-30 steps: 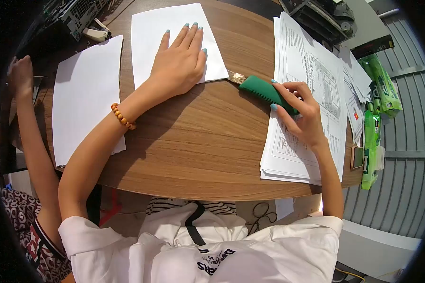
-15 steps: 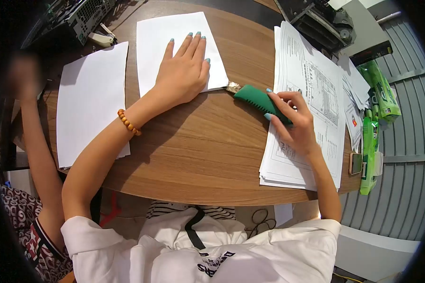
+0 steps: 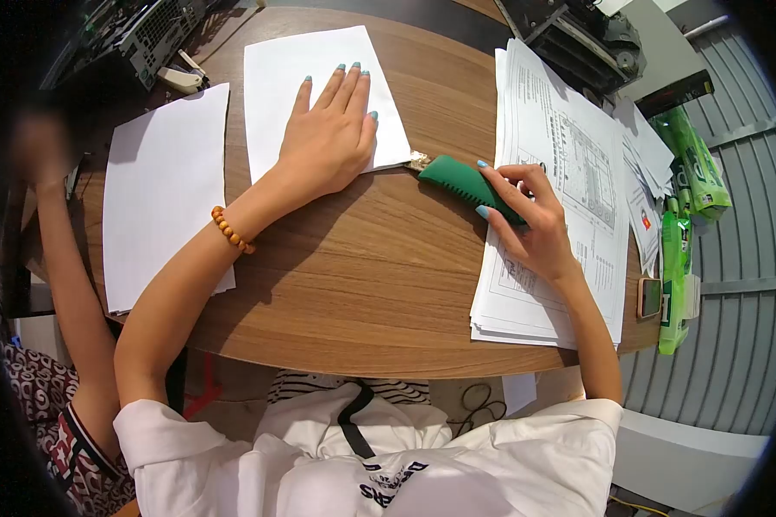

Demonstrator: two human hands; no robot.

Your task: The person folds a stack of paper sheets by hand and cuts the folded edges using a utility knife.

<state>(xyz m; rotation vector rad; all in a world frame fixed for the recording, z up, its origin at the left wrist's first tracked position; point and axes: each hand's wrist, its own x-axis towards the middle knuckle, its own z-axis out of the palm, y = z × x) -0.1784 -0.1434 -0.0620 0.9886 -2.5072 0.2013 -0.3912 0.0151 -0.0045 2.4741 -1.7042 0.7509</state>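
My left hand (image 3: 328, 133) lies flat, fingers outstretched, on a white stack of paper (image 3: 272, 73) on the brown wooden table. A wooden bead bracelet (image 3: 231, 229) circles that wrist. My right hand (image 3: 530, 215) is closed around the rear end of a green stapler (image 3: 464, 183). The stapler's metal nose meets the lower right corner of the white stack; whether the paper sits between its jaws is too small to tell. Beneath my right hand and forearm is a pile of printed sheets (image 3: 591, 155).
Another white paper stack (image 3: 168, 189) lies to the left, beside my forearm. Electronic equipment (image 3: 134, 56) stands at the back left, a dark machine (image 3: 569, 43) at the back right. A phone (image 3: 649, 297) and green packages (image 3: 677, 267) line the right edge. Another person's arm (image 3: 69, 267) reaches in from the left.
The view has shifted slightly. Both hands, the stapler and the paper under my left hand keep nearly the same arrangement.
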